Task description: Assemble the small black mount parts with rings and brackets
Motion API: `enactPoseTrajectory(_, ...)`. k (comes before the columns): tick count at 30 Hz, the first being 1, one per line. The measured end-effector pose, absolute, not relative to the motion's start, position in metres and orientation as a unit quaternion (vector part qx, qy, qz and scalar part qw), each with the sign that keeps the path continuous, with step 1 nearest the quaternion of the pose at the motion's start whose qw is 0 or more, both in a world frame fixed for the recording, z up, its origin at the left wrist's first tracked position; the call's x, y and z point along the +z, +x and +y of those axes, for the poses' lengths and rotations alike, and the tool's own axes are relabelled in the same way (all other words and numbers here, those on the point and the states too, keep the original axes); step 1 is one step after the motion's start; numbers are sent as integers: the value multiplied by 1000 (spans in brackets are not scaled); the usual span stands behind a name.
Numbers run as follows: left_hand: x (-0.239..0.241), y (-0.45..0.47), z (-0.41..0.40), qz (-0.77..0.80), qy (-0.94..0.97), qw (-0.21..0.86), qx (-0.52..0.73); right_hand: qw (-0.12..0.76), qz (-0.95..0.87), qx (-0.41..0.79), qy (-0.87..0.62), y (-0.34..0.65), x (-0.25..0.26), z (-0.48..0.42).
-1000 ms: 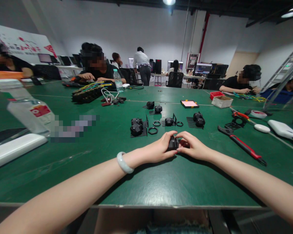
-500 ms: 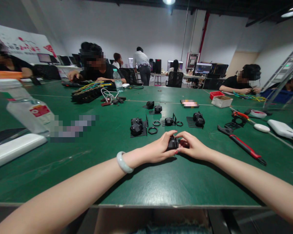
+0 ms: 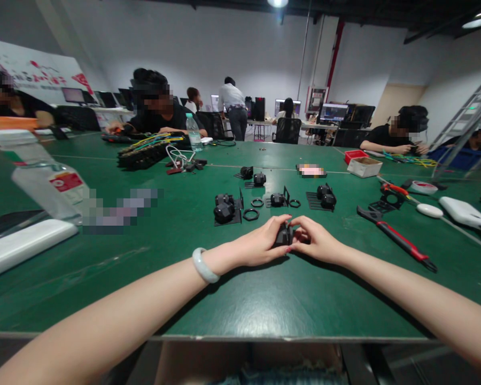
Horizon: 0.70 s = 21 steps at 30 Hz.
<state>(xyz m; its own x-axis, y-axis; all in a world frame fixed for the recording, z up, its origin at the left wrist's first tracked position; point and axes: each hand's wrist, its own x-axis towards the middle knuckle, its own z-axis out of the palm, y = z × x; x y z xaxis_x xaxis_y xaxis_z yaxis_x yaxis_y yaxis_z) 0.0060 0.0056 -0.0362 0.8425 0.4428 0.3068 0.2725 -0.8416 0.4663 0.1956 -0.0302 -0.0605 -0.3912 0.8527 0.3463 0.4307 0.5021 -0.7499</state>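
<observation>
Both of my hands meet over the green table (image 3: 264, 299) around one small black connector part (image 3: 284, 235). My left hand (image 3: 260, 243), with a pale bangle on its wrist, wraps its fingers round the part's left side. My right hand (image 3: 316, 240) pinches the same part from the right. Just beyond them lie black brackets with connectors (image 3: 225, 208) (image 3: 325, 198) (image 3: 278, 200) and loose black rings (image 3: 250, 215) (image 3: 257, 202).
A red-handled wrench (image 3: 396, 239) lies to the right, with white devices (image 3: 465, 213) and pliers (image 3: 396, 191) further out. A plastic bottle (image 3: 44, 176) and a white bar (image 3: 24, 243) sit at the left. Other people work at the table's far side by cables (image 3: 152, 147) and boxes (image 3: 364, 167).
My hands stay closed on the black part, shifting only slightly. A person across the table has moved an arm to the left.
</observation>
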Motion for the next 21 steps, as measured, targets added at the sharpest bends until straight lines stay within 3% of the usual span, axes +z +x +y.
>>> enactPoseTrajectory(21,-35,15,14,283,889,276,232,360,-785,289,-414,198,-59,-29)
